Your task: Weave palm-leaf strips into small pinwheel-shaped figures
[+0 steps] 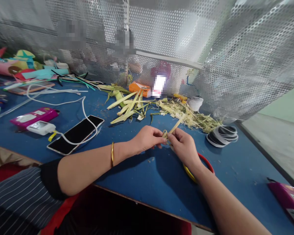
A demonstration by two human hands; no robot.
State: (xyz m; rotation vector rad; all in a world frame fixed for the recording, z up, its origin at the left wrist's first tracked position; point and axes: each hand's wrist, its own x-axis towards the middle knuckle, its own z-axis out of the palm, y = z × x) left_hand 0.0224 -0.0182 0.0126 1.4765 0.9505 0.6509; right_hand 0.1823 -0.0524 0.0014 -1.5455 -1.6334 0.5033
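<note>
From the head camera, the left hand (147,138) and right hand (183,145) meet over the blue table (142,176), fingertips pinched together on a pale leaf strip (172,128) that angles up toward a heap of leaf scraps (186,114). A phone (75,133) lies left; scissors (198,166) sit under the right wrist.

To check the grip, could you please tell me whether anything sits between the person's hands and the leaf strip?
Nothing visible does. The left hand and the right hand both pinch the leaf strip directly with bare fingers; the pile of leaf scraps lies behind them, apart.
</note>
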